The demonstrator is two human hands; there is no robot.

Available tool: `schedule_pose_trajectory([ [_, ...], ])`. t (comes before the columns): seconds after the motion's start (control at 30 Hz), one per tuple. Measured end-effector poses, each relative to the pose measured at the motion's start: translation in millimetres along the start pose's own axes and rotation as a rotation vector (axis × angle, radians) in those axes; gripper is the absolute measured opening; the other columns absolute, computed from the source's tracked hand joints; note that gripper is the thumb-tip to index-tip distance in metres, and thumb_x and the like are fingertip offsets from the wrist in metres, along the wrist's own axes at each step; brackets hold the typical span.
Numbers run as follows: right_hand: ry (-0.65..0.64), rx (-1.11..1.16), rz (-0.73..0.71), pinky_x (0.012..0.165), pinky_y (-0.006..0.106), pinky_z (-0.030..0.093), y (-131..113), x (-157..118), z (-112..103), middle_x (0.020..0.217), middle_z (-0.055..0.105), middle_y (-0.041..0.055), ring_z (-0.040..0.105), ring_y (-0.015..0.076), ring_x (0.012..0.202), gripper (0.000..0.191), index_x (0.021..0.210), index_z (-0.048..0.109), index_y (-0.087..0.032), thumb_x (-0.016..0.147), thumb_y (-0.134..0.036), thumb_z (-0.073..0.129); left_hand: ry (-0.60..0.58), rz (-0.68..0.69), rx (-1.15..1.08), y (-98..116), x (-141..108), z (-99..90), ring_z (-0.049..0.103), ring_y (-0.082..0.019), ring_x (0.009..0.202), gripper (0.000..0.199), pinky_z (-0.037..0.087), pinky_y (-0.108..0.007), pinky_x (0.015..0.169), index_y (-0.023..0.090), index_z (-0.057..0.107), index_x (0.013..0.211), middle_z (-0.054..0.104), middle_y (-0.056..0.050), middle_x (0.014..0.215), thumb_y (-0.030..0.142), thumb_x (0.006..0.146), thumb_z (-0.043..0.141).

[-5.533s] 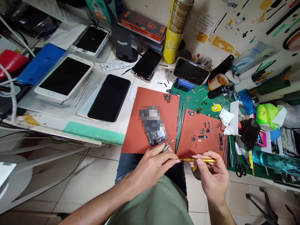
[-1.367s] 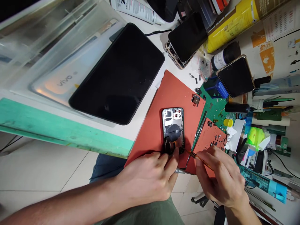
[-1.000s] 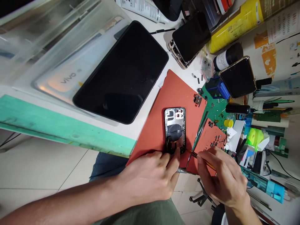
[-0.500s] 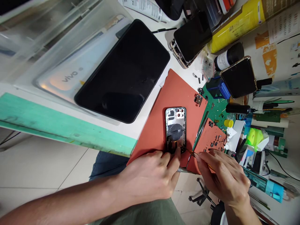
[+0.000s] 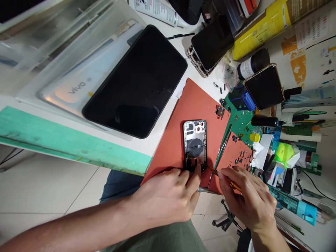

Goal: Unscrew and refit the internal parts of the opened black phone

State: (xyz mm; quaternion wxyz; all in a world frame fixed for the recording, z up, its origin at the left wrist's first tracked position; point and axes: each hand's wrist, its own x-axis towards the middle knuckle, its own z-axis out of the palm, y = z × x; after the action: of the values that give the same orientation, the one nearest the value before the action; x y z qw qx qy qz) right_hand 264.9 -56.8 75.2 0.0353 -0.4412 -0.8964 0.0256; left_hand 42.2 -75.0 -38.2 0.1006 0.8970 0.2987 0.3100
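Observation:
An opened phone housing [image 5: 202, 140] lies on the red mat, its silvery inside face up and a round dark pad at its middle. My left hand [image 5: 174, 196] is closed at its near end, the index finger pressing on the dark lower part; the other fingertips are partly hidden. In my right hand [image 5: 246, 196] is a slim orange-handled tool [image 5: 233, 184], pinched between thumb and fingers. Its thin tip reaches the housing's lower right edge, close to my left index finger. Metal tweezers [image 5: 223, 145] rest on the mat just right of the housing.
The red mat [image 5: 170, 148] bears small phone parts [image 5: 219, 111] at its upper right and several more at right. A large black-screened tablet-like device [image 5: 136, 80] lies at upper left. Other opened phones [image 5: 212, 43], a yellow can [image 5: 259, 29] and bottles crowd the back.
The view has shifted slightly, so the scene sits a little further left. Both hands keep almost the same pose at the housing, and more of the orange handle shows.

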Motion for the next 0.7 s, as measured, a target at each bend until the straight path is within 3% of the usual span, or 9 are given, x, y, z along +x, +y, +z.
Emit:
schedule_pose_trajectory([
  [0.3,0.022,-0.017,-0.003,0.072,0.030,0.060,-6,12,2,0.084,0.080,0.0024,0.074,0.0147,0.068,0.013,0.118,0.068,-0.015,0.107,-0.008,0.065,-0.022,0.030,0.032,-2,-2,-2.3,0.073,-0.023,0.072,0.019,0.052,-0.037,0.061,0.017,0.072,0.083,0.083,-0.021,0.125,0.012,0.094,0.057],
  [0.43,0.066,0.011,0.058,0.074,0.030,0.063,-7,-3,-6,0.092,0.084,0.0043,0.080,0.0167,0.076,0.017,0.122,0.071,-0.015,0.106,-0.012,0.069,-0.069,0.041,0.048,-4,-4,-0.1,0.076,-0.023,0.076,0.023,0.055,-0.037,0.063,0.017,0.073,0.082,0.081,-0.020,0.130,0.009,0.095,0.056],
  [0.5,0.211,0.007,0.210,0.078,0.030,0.065,-6,-26,-15,0.092,0.085,0.0017,0.082,0.0177,0.080,0.019,0.119,0.076,-0.020,0.101,-0.014,0.076,-0.074,0.036,0.055,-6,-4,0.6,0.077,-0.023,0.079,0.026,0.059,-0.037,0.069,0.018,0.077,0.087,0.081,-0.018,0.133,0.005,0.095,0.055],
  [0.57,0.430,0.039,0.473,0.079,0.031,0.066,-7,-58,-20,0.093,0.085,0.0002,0.081,0.0181,0.078,0.021,0.112,0.081,-0.025,0.094,-0.016,0.086,-0.070,0.044,0.049,-10,-6,0.1,0.079,-0.022,0.083,0.033,0.061,-0.037,0.074,0.019,0.082,0.100,0.080,-0.016,0.136,0.002,0.095,0.053],
  [0.63,0.606,0.176,0.756,0.074,0.031,0.066,-11,-92,-17,0.095,0.085,0.0026,0.079,0.0192,0.077,0.020,0.108,0.083,-0.025,0.090,-0.024,0.091,-0.067,0.051,0.027,-16,-10,-1.0,0.081,-0.022,0.086,0.044,0.063,-0.035,0.078,0.022,0.084,0.113,0.080,-0.012,0.138,-0.002,0.094,0.052],
  [0.7,0.702,0.394,0.991,0.069,0.030,0.066,-18,-125,-4,0.093,0.084,0.0050,0.079,0.0202,0.077,0.020,0.101,0.082,-0.022,0.089,-0.034,0.092,-0.062,0.061,-0.004,-23,-15,-1.1,0.082,-0.022,0.098,0.052,0.064,-0.033,0.083,0.024,0.083,0.121,0.076,-0.009,0.147,-0.005,0.093,0.049],
])
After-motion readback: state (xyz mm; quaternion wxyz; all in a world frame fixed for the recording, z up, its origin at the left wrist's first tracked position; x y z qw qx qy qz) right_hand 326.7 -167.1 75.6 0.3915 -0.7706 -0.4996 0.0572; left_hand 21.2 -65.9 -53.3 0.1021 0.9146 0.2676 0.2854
